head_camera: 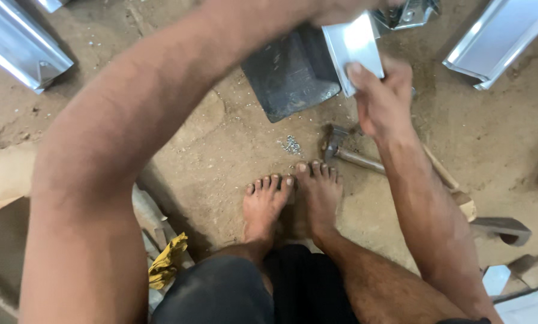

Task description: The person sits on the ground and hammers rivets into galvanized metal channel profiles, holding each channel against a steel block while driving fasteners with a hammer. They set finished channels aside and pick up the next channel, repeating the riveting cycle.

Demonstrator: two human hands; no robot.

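One small bright metal piece (356,51) is held up over the dirt floor (233,144), above the person's two bare feet. The right hand (381,99) is closed on its lower right edge, thumb pressed on the shiny face. The left hand (341,9) sits at the piece's top edge, mostly cut off by the frame, so I cannot tell whether it clasps the piece or only touches it.

Just behind the piece lies one dark flat block (290,75), its near edge curved. One hammer (365,157) lies on the floor just beyond the right foot's toes, its wooden handle running under the right forearm. One small heap of tiny metal bits (291,144) sits between the block and the toes.

Two long shiny metal channels lie at the edges: one top left (20,45), one top right (500,39). One yellow rag (168,261) lies by the left knee. Open bare dirt lies between the block and the left channel
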